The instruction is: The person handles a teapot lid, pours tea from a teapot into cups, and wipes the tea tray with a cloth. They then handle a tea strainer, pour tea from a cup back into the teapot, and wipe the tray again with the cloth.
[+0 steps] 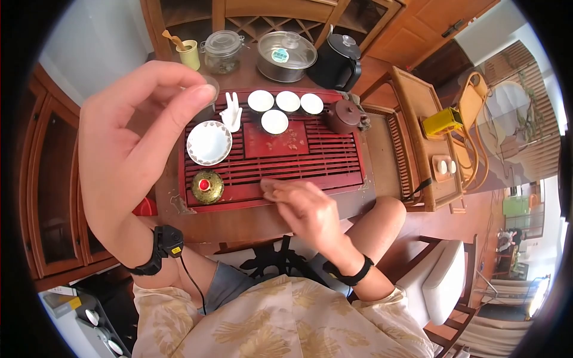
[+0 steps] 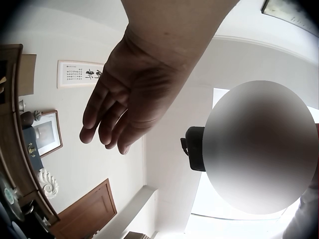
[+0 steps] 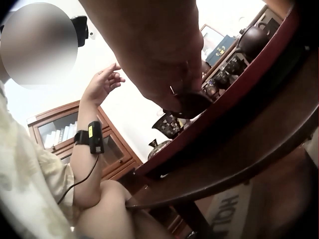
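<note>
My left hand (image 1: 134, 128) is raised at the left, thumb and fingers loosely bent; its fingers show nothing held in the left wrist view. Behind its thumb tip a clear glass vessel (image 1: 210, 106) is partly hidden. Low over the front edge of the red slatted tea tray (image 1: 334, 174), my right hand (image 1: 307, 215) has its fingertips pointing left. I cannot tell whether its fingers hold anything. Left on the tray are a patterned-rim bowl (image 1: 209, 143), a green-gold lidded pot (image 1: 207, 187) with a red knob, and a white hand-shaped figurine (image 1: 231, 113).
Several white-lined cups (image 1: 274, 122) and a brown teapot (image 1: 345, 116) stand at the tray's back. Behind are a tool holder (image 1: 189, 56), a glass jar (image 1: 222, 52), a lidded glass pot (image 1: 286, 56) and a black kettle (image 1: 337, 62). A wooden side table (image 1: 412, 113) is at right.
</note>
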Motion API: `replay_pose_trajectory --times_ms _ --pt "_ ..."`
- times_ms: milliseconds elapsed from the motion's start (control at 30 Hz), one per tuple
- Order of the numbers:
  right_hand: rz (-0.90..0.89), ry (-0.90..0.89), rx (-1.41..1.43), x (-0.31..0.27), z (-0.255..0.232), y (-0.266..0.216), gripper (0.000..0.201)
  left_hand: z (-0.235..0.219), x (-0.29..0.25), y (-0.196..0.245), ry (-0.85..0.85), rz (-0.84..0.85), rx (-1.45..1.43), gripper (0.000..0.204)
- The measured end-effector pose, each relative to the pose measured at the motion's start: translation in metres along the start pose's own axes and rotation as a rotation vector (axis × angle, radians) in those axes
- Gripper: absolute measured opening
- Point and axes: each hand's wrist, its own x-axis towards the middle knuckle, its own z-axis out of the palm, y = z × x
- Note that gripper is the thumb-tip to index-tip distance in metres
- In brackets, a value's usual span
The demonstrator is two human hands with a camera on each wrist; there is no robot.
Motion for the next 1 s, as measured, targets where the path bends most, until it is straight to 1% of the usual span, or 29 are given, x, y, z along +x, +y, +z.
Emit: replay_pose_trajectory --times_ms 100,167,233,267,367,400,500,567,600,700,767,833,900,1000 --pt "0.02 0.147 -0.06 0.007 -0.018 0.029 0.026 -0.001 -0.001 0.001 0.02 -0.001 -0.016 0.011" --pt "0.059 0.237 -0.218 0.006 -0.038 0.055 0.025 -0.002 -0.002 0.0 0.029 -0.002 -0.032 0.011" --pt "0.17 0.31 -0.366 -0.001 -0.054 0.073 0.024 -0.004 -0.002 -0.001 0.03 0.006 -0.036 0.011" --pt "0.231 0.319 -0.382 -0.004 -0.058 0.077 0.022 -0.004 -0.002 -0.001 0.025 0.015 -0.03 0.011" --pt "0.242 0.226 -0.445 -0.023 -0.054 0.081 0.023 -0.004 -0.001 0.001 0.019 0.018 -0.019 0.01" --pt "0.188 0.214 -0.491 -0.033 -0.045 0.087 0.026 -0.003 -0.001 0.001 0.016 0.014 -0.015 0.01" --pt "0.119 0.165 -0.363 -0.032 -0.022 0.042 0.026 -0.001 0.0 0.001 0.007 0.007 -0.006 0.01" --pt "0.056 0.093 -0.263 -0.034 -0.007 0.018 0.028 0.001 0.0 0.0 0.011 0.004 -0.002 0.01" --pt "0.032 0.096 -0.206 -0.036 0.0 0.01 0.03 0.002 0.001 0.0 0.015 0.002 -0.001 0.011" --pt "0.066 0.102 -0.144 -0.036 -0.002 0.01 0.03 0.0 0.0 -0.002 0.016 -0.003 0.011 0.011" --pt "0.108 0.129 -0.122 -0.027 -0.019 0.018 0.025 0.0 0.0 0.0 0.012 -0.004 -0.009 0.011" --pt "0.131 0.239 -0.206 -0.022 -0.036 0.041 0.022 0.0 -0.002 0.001 0.015 -0.011 -0.03 0.011" --pt "0.239 0.311 -0.308 -0.019 -0.051 0.066 0.019 0.0 -0.002 0.002 0.025 -0.019 -0.05 0.01" --pt "0.282 0.32 -0.404 -0.019 -0.061 0.087 0.015 -0.003 -0.003 0.002 0.016 0.003 -0.045 0.01"
